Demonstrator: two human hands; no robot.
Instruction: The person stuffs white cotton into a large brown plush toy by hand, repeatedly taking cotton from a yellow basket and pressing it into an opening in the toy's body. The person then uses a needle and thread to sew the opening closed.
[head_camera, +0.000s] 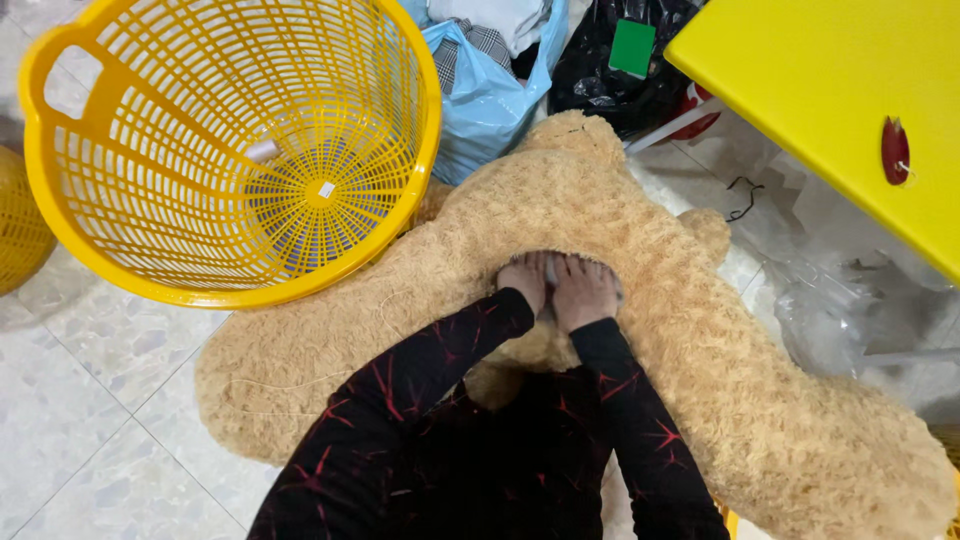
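A large tan plush bear skin (640, 230) lies flat on the tiled floor in front of me. My left hand (524, 279) and my right hand (584, 291) sit side by side at an opening in the middle of the plush, fingers curled into the fabric and pushed into the gap. A bit of grey-white material shows between and around my fingers. Both arms wear black sleeves with red streaks. The fingertips are hidden inside the opening.
A yellow plastic laundry basket (60, 210) lies tipped on its side at the upper left, touching the plush. A blue plastic bag (480, 100) and a black bag (620, 90) sit behind. A yellow table (800, 80) stands at the upper right, clear plastic sheeting (850, 310) below it.
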